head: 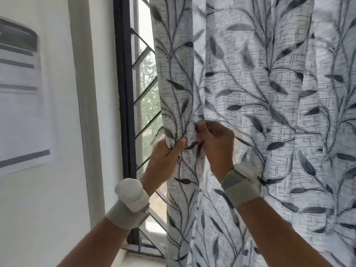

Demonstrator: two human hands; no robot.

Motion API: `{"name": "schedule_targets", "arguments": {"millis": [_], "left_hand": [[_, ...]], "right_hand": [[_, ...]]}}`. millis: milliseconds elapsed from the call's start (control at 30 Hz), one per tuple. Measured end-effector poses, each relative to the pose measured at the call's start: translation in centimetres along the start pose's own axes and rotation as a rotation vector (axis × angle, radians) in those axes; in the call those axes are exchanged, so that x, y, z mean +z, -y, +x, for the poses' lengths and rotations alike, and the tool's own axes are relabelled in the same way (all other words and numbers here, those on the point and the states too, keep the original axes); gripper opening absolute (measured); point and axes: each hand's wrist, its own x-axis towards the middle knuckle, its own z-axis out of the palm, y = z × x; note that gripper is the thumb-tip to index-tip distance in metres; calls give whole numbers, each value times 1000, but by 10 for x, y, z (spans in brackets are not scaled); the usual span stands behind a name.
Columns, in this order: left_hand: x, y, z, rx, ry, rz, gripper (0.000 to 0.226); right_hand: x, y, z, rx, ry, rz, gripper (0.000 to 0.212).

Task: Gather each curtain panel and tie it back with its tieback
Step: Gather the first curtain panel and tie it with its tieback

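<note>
- The leaf-print curtain panel (269, 93) hangs over most of the view, from 12 o'clock down to 5 o'clock; its left edge is drawn in toward the centre, which leaves the window grille (146, 105) bare at 10 o'clock
- The left hand (165, 151), just left of centre, is curled round the narrow gathered left fold, thumb across the front of the cloth; I judge it grips there to keep the bunch from sliding open while the other hand works
- The right hand (213, 135), at centre and just beside the left, has its fingers bent in and pinches cloth at the same height; the fingertips are blurred, so whether they hold a tieback or only a pleat I cannot tell
- No separate tieback shows plainly; a pale scrap by the left hand's knuckles, toward 9 o'clock, may be one, but it is too smeared to name
- Both hands meet at one level, likely because that is where the waist of the panel is to be cinched; fabric to the right, toward 3 o'clock, hangs loose and ungathered, so the gathering looks only part done
- Each wrist wears a padded band (133, 199), at 7 o'clock on the left arm, with another at 5 o'clock on the right
- A blurred paper sheet (21, 93) sits on the wall at 9 o'clock, well apart from the curtain
</note>
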Motion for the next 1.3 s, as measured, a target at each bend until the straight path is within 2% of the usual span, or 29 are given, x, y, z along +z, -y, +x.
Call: {"name": "schedule_targets", "arguments": {"millis": [67,133,233,300,400,533,667,700,767,800,833,900,933,1000,1133,1200,1300], "left_hand": [[-4,1,-3,64,-120,201,38],[-7,0,-3,72,-204,403,42],[-5,-5,-4,35,-224,650,29],[-3,-10,-6,-15,-193,748,37],[-1,-12,-9,-53,-91,866,44],[1,-13,-21,-83,65,966,34],[3,-17,-39,-97,378,992,23],[0,-16,-44,-105,467,949,23],[-17,-20,-49,-205,558,779,36],[-28,-26,-48,-244,513,700,42],[-39,-31,-44,-216,389,654,44],[-48,-40,-25,-35,58,509,45],[-45,-46,-14,13,-37,402,45],[-29,-53,8,-2,-94,299,34],[-15,-42,23,26,-288,349,24],[-16,-36,18,35,-285,328,24],[-20,-32,11,65,-203,233,26]], "right_hand": [[-2,0,-1,-131,-100,-156,14],[-5,4,-9,-259,-103,-296,16],[-3,15,-27,-374,34,-390,14],[-1,21,-36,-380,155,-416,12],[6,23,-46,-347,290,-462,23],[14,24,-54,-328,341,-477,26],[16,24,-52,-239,423,-464,46],[15,22,-50,-260,422,-491,38],[11,18,-48,-300,382,-518,19],[8,16,-48,-315,355,-520,18],[5,14,-49,-332,338,-518,19],[5,12,-54,-373,342,-497,20],[7,11,-57,-387,364,-479,20],[12,13,-61,-411,414,-457,22],[10,17,-61,-394,479,-460,26],[2,22,-61,-413,364,-485,33],[-7,29,-55,-491,-65,-448,48]]}}
